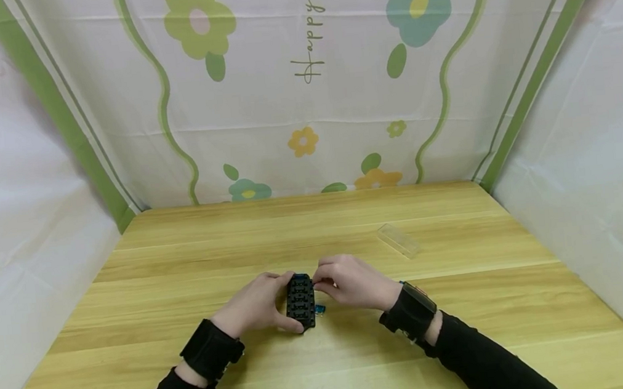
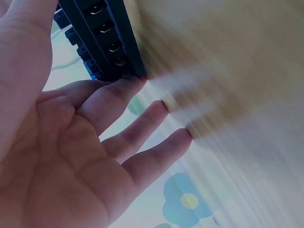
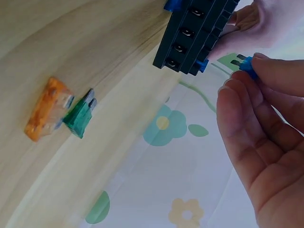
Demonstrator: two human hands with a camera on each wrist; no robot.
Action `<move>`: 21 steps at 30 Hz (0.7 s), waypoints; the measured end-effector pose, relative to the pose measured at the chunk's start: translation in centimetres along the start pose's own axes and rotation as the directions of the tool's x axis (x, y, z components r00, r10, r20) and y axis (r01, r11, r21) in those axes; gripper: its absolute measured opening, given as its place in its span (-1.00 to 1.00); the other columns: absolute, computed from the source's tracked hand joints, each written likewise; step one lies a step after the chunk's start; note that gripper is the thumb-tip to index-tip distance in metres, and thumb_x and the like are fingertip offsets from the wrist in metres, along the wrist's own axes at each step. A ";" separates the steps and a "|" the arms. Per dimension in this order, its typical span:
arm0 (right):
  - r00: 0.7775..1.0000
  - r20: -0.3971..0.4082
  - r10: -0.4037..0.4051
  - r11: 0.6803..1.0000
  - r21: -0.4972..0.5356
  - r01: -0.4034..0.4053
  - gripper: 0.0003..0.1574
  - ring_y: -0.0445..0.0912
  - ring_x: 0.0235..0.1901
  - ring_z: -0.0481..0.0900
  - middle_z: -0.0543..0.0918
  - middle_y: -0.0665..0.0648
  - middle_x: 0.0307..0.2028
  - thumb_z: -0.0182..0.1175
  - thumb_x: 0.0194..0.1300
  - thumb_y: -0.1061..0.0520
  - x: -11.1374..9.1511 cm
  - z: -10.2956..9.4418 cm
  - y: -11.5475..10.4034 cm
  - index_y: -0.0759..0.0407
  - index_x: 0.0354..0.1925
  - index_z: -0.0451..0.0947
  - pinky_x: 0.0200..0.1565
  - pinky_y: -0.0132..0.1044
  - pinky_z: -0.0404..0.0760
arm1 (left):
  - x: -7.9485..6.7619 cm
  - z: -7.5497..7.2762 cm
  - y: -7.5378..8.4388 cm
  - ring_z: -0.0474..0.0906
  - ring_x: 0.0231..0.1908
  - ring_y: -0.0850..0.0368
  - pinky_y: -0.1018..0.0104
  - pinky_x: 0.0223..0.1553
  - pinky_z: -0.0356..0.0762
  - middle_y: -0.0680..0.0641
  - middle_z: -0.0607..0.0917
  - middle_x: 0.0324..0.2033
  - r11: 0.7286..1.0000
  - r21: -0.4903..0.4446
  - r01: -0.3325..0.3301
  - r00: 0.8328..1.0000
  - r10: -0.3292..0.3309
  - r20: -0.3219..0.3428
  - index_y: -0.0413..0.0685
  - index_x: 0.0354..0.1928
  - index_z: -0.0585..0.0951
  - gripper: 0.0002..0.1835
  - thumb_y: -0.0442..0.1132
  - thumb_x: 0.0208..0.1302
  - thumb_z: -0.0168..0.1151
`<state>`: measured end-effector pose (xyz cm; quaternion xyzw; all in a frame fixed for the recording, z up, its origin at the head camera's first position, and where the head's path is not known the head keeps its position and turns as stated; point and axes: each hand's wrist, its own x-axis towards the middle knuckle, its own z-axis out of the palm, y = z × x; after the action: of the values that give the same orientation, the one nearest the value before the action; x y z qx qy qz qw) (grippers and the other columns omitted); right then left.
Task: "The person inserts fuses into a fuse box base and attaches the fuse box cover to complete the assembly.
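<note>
A black fuse block (image 1: 301, 301) stands on the wooden table, its row of slots towards me. My left hand (image 1: 257, 304) grips it from the left, thumb at the near end and index finger at the far end. In the left wrist view, the other fingers (image 2: 147, 156) are spread with their tips at the tabletop. My right hand (image 1: 352, 282) pinches a blue blade fuse (image 3: 247, 67) between thumb and fingers, just beside the block. The fuse's two metal prongs point towards the block. Another blue piece (image 3: 202, 65) sits at the block's end.
An orange fuse (image 3: 45, 111) and a green fuse (image 3: 80, 116) lie on the table in the right wrist view. A small blue piece (image 1: 320, 309) is right of the block. Farther back lies a clear plastic cover (image 1: 398, 240). Floral cloth (image 1: 259, 100) walls the table's back.
</note>
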<state>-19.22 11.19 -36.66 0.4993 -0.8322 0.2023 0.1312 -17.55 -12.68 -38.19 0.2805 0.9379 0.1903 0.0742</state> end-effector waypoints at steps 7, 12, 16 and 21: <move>1.000 -0.002 0.013 1.000 0.016 -0.013 -0.92 -0.35 -0.47 0.43 0.53 -0.09 -0.39 0.23 0.26 0.23 0.3 0.1 0.0 0.14 -0.29 0.68 -0.40 -0.62 0.36 | 0.0 0.0 -0.1 0.38 0.14 -0.09 0.13 0.09 0.35 -0.20 0.49 0.12 1.000 0.005 -0.007 1.000 0.007 -0.004 -0.16 0.38 0.30 0.16 0.37 -0.25 0.42; 1.000 0.010 0.029 1.000 0.012 -0.029 -0.91 -0.34 -0.47 0.42 0.52 -0.10 -0.39 0.23 0.27 0.22 0.5 0.1 0.0 0.15 -0.29 0.68 -0.41 -0.61 0.36 | 0.1 0.0 -0.1 0.39 0.13 -0.09 0.13 0.09 0.36 -0.20 0.49 0.11 1.000 0.006 -0.009 1.000 0.009 -0.003 -0.17 0.38 0.30 0.16 0.36 -0.25 0.43; 0.999 0.020 0.036 0.999 0.010 -0.037 -0.90 -0.34 -0.48 0.41 0.52 -0.09 -0.39 0.22 0.27 0.21 0.7 0.1 0.0 0.15 -0.28 0.68 -0.41 -0.61 0.36 | 0.0 -0.1 0.0 0.40 0.13 -0.08 0.13 0.09 0.36 -0.20 0.49 0.12 1.000 0.004 -0.007 1.000 0.007 -0.001 -0.17 0.38 0.29 0.16 0.35 -0.24 0.44; 0.998 0.031 0.050 0.999 0.011 -0.050 -0.88 -0.33 -0.49 0.40 0.52 -0.10 -0.39 0.20 0.29 0.21 0.9 0.0 0.0 0.15 -0.27 0.69 -0.42 -0.59 0.36 | 0.0 -0.2 0.1 0.39 0.13 -0.08 0.12 0.09 0.35 -0.20 0.49 0.12 1.000 -0.005 -0.005 1.000 0.005 0.000 -0.17 0.38 0.29 0.16 0.34 -0.24 0.44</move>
<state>-19.63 10.48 -36.30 0.4822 -0.8452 0.2027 0.1101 -17.53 -12.65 -37.99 0.2828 0.9367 0.1928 0.0743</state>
